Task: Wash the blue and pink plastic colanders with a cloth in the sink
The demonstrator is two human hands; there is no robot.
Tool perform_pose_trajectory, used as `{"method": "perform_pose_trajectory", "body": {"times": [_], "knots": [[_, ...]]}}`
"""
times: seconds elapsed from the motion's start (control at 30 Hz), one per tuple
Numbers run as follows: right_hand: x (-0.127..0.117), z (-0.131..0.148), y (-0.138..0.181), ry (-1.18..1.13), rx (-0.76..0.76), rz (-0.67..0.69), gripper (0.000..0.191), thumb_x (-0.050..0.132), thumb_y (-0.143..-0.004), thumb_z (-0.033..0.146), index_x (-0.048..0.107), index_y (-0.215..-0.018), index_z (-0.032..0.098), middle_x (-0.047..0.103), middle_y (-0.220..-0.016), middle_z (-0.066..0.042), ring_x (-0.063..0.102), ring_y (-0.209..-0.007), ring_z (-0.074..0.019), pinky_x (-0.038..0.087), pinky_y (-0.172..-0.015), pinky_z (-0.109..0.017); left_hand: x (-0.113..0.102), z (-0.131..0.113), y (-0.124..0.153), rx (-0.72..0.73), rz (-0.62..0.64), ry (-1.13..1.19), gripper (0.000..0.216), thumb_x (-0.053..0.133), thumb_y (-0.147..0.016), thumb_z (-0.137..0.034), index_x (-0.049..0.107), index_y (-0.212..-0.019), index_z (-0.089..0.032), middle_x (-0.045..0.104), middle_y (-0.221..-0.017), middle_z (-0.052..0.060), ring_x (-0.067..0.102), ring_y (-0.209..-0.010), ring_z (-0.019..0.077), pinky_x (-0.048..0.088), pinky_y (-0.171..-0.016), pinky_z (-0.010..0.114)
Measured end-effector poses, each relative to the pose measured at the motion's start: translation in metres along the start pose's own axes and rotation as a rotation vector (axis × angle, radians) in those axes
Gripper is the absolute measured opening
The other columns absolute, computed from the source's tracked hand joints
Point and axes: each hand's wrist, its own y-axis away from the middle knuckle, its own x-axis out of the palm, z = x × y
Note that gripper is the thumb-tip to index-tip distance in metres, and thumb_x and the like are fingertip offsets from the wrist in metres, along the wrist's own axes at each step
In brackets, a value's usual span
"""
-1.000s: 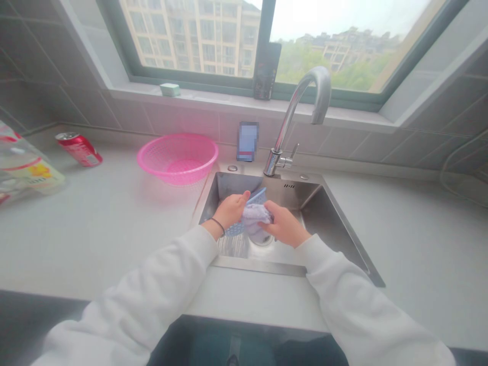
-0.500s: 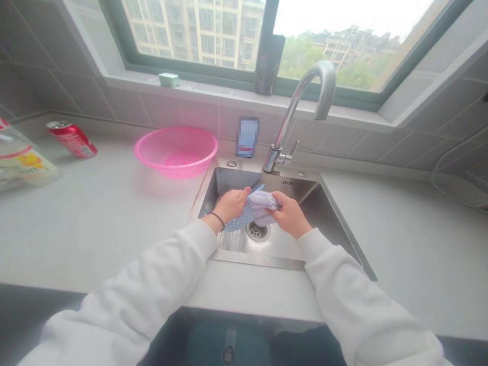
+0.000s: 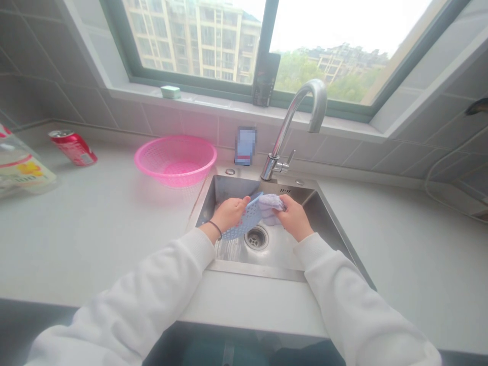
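Over the sink (image 3: 259, 272), my left hand (image 3: 230, 214) is closed on the rim of a light blue plastic basket (image 3: 247, 221) with a holed wall. The basket is tilted on its side, and part of it is hidden behind my left hand and wrist. My right hand (image 3: 293, 217) grips a pale lilac cloth (image 3: 270, 202), bunched up and touching the basket's right-hand rim. The drain (image 3: 256, 238) shows below the basket and cloth.
A chrome faucet (image 3: 292, 127) arches over the sink's back edge. On the left counter stand a pink basket (image 3: 176, 160), a tilted red can (image 3: 74, 148) and a clear bottle (image 3: 23, 165). A phone (image 3: 245, 146) leans against the wall. A green block (image 3: 170, 92) lies on the sill.
My right hand has moved the cloth slightly right along the basket rim, so more of the basket's holed wall shows. The whole view has shifted down a little.
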Motion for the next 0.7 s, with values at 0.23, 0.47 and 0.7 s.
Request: {"method": "perform_pose_trajectory", "body": {"times": [0.23,0.47,0.7], "knots": [[0.009,0.030,0.019,-0.178,-0.180,0.188,0.021,0.060,-0.076,0.023,0.066,-0.096,0.020,0.070,-0.085,-0.001,0.060,-0.076,-0.0167,0.044,-0.069,-0.026,0.000,0.000,0.000,0.004,0.007,0.029,0.067,0.030,-0.087,-0.076,0.051,-0.060,-0.019,0.049,-0.049,-0.001,0.049,-0.042,0.0138,0.035,-0.044,0.027],[0.006,0.017,0.009,-0.165,-0.150,0.151,0.021,0.059,-0.076,0.022,0.066,-0.096,0.020,0.069,-0.086,-0.001,0.061,-0.078,-0.0174,0.044,-0.070,-0.027,0.000,-0.001,0.000,-0.001,0.000,0.016,0.067,0.027,-0.087,-0.078,0.050,-0.063,-0.019,0.050,-0.051,-0.001,0.053,-0.043,0.0152,0.037,-0.044,0.027],[0.002,0.011,0.007,-0.050,-0.097,0.054,0.017,0.060,-0.075,0.022,0.065,-0.091,0.020,0.066,-0.078,0.001,0.056,-0.071,-0.0154,0.040,-0.066,-0.025,0.002,-0.001,0.000,-0.013,-0.003,-0.001,0.066,0.029,-0.086,-0.078,0.049,-0.064,-0.020,0.050,-0.054,-0.001,0.054,-0.044,0.0156,0.036,-0.043,0.026]]}}
